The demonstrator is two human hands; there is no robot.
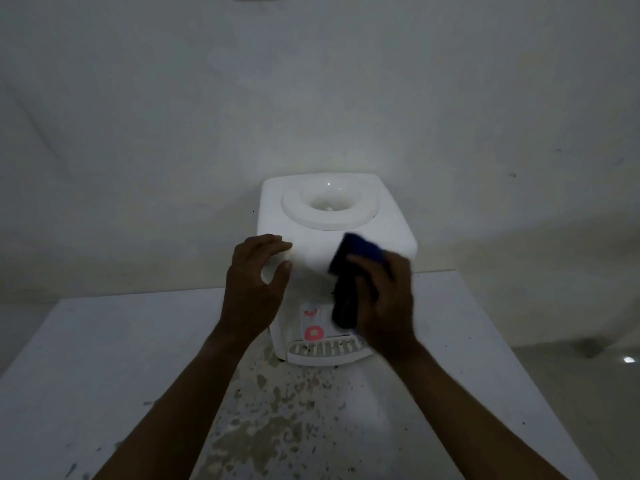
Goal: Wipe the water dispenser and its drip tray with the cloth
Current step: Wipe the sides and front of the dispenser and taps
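Wiping is on at the front of the white, boxy plastic water dispenser. The right hand clutches a dark blue, folded soft cloth against the upper front face, near its right edge, and both hand and cloth are smeared with blur. The left hand is cupped round the dispenser's front left corner, fingers on the top edge and thumb on the front face, bracing the body.

That brace looks like the right idea: the casing is probably light, and a firm stroke could skate it across the pale, paint-flecked tabletop it stands on. The best approach is to work top down with flat, overlapping passes, so grime gets carried toward the bottom.

The shell is smooth and glossy with rounded corners, easy going for a cloth. On top sits a round, funnel-shaped bottle well, whose ring and inner slope need a curling wipe. At the dispenser's foot, the white slotted plastic drip tray juts forward, with dark specks among its ribs. Those slots need a cloth edge pushed along each gap, so I'd save it for last. Just above it sits a small red marking, too blurred to identify.
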